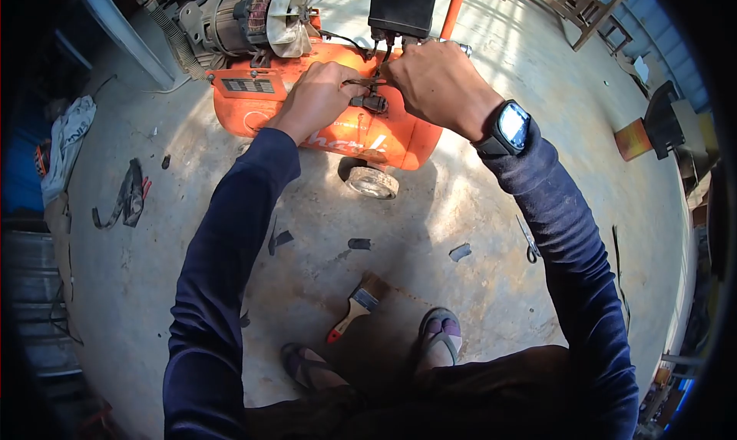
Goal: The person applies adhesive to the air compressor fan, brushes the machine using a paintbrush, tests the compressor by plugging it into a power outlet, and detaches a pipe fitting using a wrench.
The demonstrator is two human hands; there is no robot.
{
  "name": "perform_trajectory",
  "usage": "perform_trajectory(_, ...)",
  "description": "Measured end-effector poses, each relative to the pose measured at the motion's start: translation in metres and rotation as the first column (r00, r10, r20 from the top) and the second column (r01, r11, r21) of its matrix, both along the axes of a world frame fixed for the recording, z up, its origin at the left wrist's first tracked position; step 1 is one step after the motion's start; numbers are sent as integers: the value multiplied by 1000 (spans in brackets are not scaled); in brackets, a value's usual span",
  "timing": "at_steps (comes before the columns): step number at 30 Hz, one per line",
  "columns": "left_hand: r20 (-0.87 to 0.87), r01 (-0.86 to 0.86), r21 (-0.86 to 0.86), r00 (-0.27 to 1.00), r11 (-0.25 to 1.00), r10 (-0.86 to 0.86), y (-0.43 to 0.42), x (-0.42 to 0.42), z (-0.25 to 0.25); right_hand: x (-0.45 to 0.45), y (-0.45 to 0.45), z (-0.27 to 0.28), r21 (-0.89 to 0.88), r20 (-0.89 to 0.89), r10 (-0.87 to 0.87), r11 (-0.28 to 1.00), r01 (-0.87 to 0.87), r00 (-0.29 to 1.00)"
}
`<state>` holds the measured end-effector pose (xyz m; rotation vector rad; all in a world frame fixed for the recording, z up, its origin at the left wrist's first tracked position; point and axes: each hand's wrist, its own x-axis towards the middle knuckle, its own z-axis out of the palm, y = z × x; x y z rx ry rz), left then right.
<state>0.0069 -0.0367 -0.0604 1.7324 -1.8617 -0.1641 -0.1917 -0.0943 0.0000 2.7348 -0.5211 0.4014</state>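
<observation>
An orange air compressor (414, 137) stands on the floor before me, with a motor and a white fan (292, 18) on top. My left hand (324, 90) is over its tank, fingers pinched on one end of a thin dark strip (365, 81). The strip reaches across to my right hand (439, 79), which is closed with its fingertips turned down and hidden; what it grips I cannot make out. Just under the strip is a small dark valve fitting (374, 102). Behind my right hand, wires run down from a black switch box (402, 8).
A paintbrush (357, 306) lies near my feet, among dark scraps (359, 243). Scissors (530, 244) lie beside my right forearm. One compressor wheel (373, 183) faces me. Dark strapping (129, 198) is on the floor at left, a wooden bench (564, 6) at the back right.
</observation>
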Motion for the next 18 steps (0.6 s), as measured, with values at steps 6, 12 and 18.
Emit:
perform_trajectory(6,2,-71,58,997,996,71,0,-5,7,13,4,1,64,25,27,998,-29,999)
perform_trajectory(12,-54,-13,129,998,992,20,-2,-3,7,14,6,-1,62,-17,3,998,-2,1000)
perform_trajectory(18,-42,9,143,999,990,-3,-4,-1,1,12,0,-3,42,21,53,998,-54,998)
